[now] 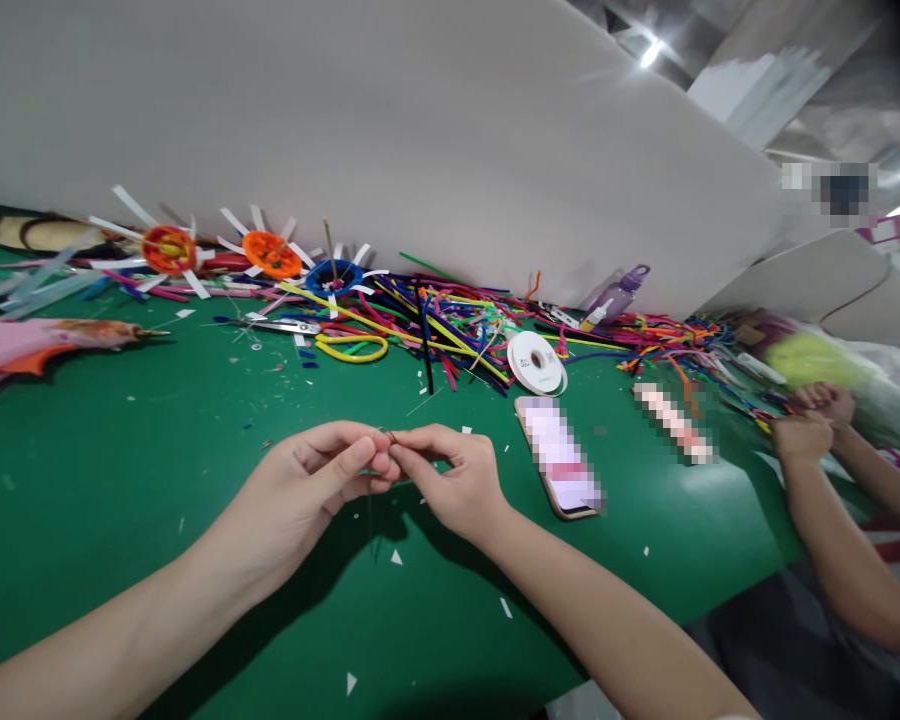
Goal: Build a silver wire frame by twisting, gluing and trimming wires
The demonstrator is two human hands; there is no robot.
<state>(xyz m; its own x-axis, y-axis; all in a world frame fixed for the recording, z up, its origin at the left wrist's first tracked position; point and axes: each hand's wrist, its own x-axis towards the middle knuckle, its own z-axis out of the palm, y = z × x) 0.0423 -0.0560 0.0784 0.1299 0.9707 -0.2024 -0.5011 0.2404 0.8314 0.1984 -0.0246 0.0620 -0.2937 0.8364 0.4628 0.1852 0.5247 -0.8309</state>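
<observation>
My left hand [315, 485] and my right hand [454, 475] meet over the green table [120, 480], fingertips pinched together on a thin dark wire [388, 436]. Both hands are closed in a pinch. The wire is small and largely hidden by my fingers. A phone [559, 455] lies just right of my right hand.
A pile of coloured pipe cleaners [450, 315], a white ribbon spool [536, 362], scissors [285, 325], a pink glue gun [37, 345] and three paper flowers [270, 255] line the back. Another person's hands [814, 420] work at the right. A purple bottle [615, 295] lies by the white wall.
</observation>
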